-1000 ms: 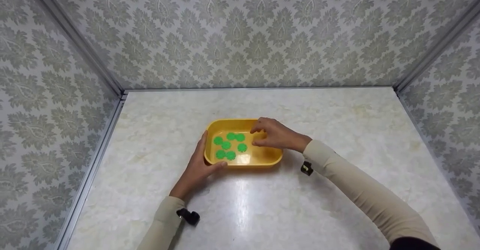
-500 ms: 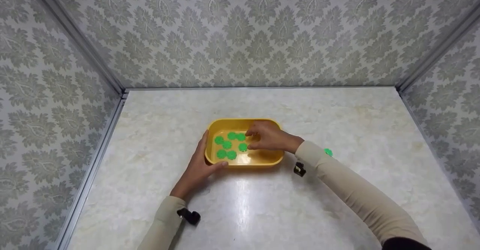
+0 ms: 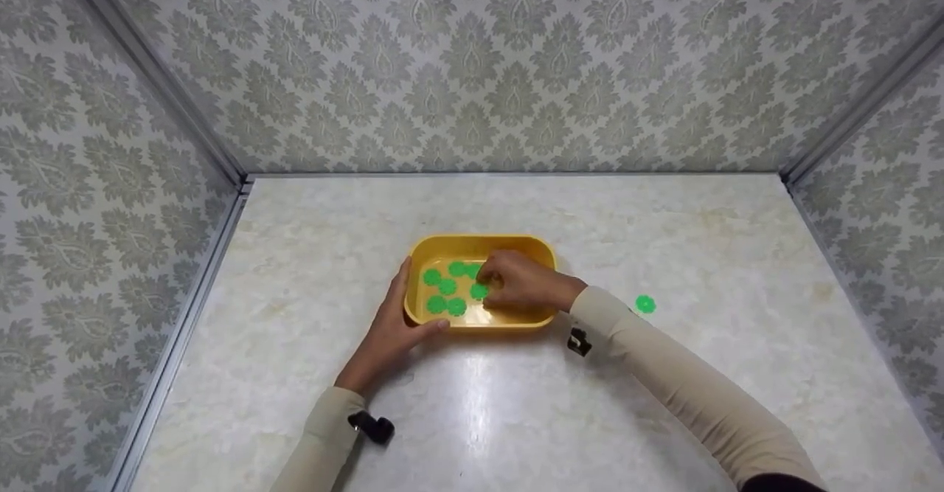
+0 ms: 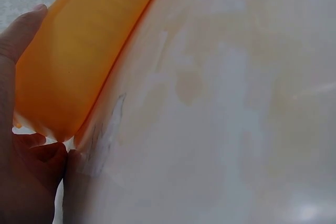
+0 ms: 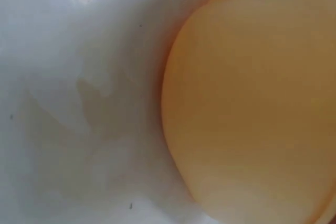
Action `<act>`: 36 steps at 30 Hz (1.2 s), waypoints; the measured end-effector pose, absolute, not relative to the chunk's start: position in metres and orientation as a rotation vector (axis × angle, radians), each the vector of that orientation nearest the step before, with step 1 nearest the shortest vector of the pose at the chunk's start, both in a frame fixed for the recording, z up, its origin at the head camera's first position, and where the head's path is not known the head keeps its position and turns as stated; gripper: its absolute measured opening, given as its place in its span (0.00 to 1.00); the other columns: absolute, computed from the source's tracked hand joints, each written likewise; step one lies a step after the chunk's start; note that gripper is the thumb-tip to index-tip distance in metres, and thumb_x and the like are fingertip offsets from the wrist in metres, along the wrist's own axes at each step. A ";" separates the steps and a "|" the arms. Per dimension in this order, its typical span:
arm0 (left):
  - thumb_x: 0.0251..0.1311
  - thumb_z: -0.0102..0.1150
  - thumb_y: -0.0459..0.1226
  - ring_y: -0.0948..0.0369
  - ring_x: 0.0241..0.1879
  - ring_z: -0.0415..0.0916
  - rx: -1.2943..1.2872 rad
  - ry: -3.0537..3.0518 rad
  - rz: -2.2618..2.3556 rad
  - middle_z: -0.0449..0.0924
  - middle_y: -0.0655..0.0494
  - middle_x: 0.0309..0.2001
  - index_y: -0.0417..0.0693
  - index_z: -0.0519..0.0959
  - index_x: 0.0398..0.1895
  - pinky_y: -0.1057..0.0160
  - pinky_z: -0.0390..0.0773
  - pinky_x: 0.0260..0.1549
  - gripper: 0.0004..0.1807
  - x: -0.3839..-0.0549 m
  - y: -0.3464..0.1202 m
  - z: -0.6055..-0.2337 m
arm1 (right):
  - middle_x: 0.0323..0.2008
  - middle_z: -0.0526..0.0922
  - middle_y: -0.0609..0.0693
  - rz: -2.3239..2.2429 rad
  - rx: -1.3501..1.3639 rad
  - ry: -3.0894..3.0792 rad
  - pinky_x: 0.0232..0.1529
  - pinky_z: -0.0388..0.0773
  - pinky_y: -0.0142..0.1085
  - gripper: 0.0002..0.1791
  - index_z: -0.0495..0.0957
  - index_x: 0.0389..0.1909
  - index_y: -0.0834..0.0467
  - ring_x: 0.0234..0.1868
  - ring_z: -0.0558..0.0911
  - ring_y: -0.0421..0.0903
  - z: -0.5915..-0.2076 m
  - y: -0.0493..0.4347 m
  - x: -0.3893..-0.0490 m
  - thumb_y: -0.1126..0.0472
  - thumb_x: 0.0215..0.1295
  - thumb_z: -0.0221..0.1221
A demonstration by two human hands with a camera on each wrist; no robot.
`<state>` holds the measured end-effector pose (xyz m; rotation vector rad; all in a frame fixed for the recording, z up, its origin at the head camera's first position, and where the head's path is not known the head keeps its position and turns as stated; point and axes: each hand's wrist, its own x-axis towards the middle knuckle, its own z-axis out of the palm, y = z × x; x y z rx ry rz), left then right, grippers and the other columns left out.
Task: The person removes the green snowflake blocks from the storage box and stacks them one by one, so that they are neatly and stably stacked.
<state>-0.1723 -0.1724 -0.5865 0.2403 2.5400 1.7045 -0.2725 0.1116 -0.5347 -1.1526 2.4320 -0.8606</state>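
Note:
A yellow rectangular tub (image 3: 516, 324) stands on the table with several green, scallop-edged discs (image 3: 447, 286) lying flat on its floor. My left hand (image 3: 387, 333) grips the tub's left end, thumb on the front rim and fingers along the outer wall. In the left wrist view, thumb and fingers hold the orange-looking wall of the tub (image 4: 79, 56). Inside the tub, my right hand (image 3: 523, 282) has bent fingers and thumb around the rightmost disc (image 3: 479, 291). Whether they pinch it is unclear. The right wrist view has only the tub's outside (image 5: 252, 103), not the fingers.
One more green disc (image 3: 645, 304) lies on the pale marbled table (image 3: 590, 212), right of the tub beside the right sleeve. Patterned wall panels (image 3: 472, 71) border the table at the back and both sides. Black wrist cameras (image 3: 372, 427) hang from both sleeves.
My right hand has moved left and down into the tub, onto the rightmost disc. The disc on the table has come into view from behind the right sleeve. My left hand stays put.

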 end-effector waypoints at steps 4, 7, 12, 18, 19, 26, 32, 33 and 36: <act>0.60 0.82 0.57 0.54 0.87 0.48 0.236 2.530 1.713 0.46 0.55 0.90 0.65 0.38 0.93 0.43 0.52 0.83 0.71 -0.172 -0.173 -0.587 | 0.39 0.87 0.54 -0.862 -1.173 2.440 0.49 0.75 0.42 0.08 0.91 0.44 0.62 0.40 0.75 0.48 -0.535 0.109 -0.272 0.65 0.65 0.74; 0.60 0.83 0.56 0.54 0.87 0.48 0.237 2.530 1.713 0.46 0.55 0.90 0.64 0.38 0.93 0.44 0.52 0.83 0.71 -0.171 -0.172 -0.586 | 0.28 0.76 0.51 -0.852 -1.217 2.463 0.43 0.67 0.41 0.05 0.89 0.36 0.62 0.35 0.68 0.46 -0.536 0.106 -0.274 0.66 0.62 0.75; 0.60 0.83 0.53 0.53 0.87 0.47 0.250 2.542 1.713 0.46 0.53 0.90 0.62 0.39 0.93 0.45 0.51 0.83 0.71 -0.172 -0.172 -0.585 | 0.23 0.69 0.48 -0.828 -1.270 2.490 0.40 0.63 0.40 0.07 0.88 0.33 0.61 0.32 0.65 0.46 -0.538 0.102 -0.276 0.64 0.62 0.77; 0.60 0.83 0.54 0.53 0.87 0.46 0.240 2.540 1.709 0.45 0.55 0.90 0.64 0.38 0.93 0.43 0.50 0.84 0.71 -0.172 -0.172 -0.585 | 0.38 0.88 0.50 -0.784 -1.215 2.512 0.50 0.77 0.41 0.12 0.93 0.46 0.60 0.40 0.77 0.48 -0.538 0.104 -0.274 0.60 0.66 0.79; 0.59 0.83 0.55 0.53 0.87 0.46 0.236 2.540 1.709 0.45 0.55 0.90 0.64 0.38 0.93 0.43 0.49 0.84 0.71 -0.172 -0.172 -0.585 | 0.41 0.89 0.52 -0.779 -1.206 2.515 0.53 0.78 0.43 0.13 0.93 0.49 0.60 0.43 0.79 0.49 -0.538 0.104 -0.274 0.60 0.66 0.79; 0.59 0.83 0.56 0.53 0.87 0.45 0.238 2.539 1.714 0.45 0.54 0.90 0.64 0.39 0.93 0.43 0.48 0.84 0.72 -0.171 -0.172 -0.585 | 0.48 0.88 0.52 -0.731 -1.194 2.527 0.59 0.78 0.45 0.16 0.92 0.53 0.59 0.50 0.81 0.50 -0.540 0.105 -0.272 0.57 0.69 0.77; 0.60 0.83 0.54 0.53 0.87 0.46 0.251 2.532 1.724 0.45 0.54 0.90 0.63 0.38 0.93 0.44 0.49 0.84 0.71 -0.171 -0.172 -0.584 | 0.48 0.88 0.49 -0.676 -1.227 2.554 0.58 0.78 0.43 0.14 0.93 0.52 0.56 0.49 0.80 0.47 -0.540 0.105 -0.270 0.56 0.70 0.75; 0.60 0.83 0.53 0.53 0.87 0.47 0.251 2.529 1.728 0.45 0.54 0.90 0.63 0.39 0.93 0.44 0.50 0.84 0.71 -0.171 -0.172 -0.584 | 0.47 0.87 0.48 -0.664 -1.232 2.564 0.57 0.77 0.42 0.13 0.93 0.52 0.56 0.48 0.79 0.47 -0.540 0.105 -0.269 0.56 0.70 0.74; 0.61 0.83 0.51 0.54 0.87 0.47 0.254 2.516 1.742 0.45 0.54 0.90 0.65 0.39 0.93 0.44 0.51 0.83 0.70 -0.170 -0.172 -0.585 | 0.45 0.86 0.48 -0.633 -1.253 2.597 0.54 0.77 0.40 0.12 0.93 0.49 0.55 0.46 0.78 0.46 -0.539 0.105 -0.267 0.56 0.69 0.72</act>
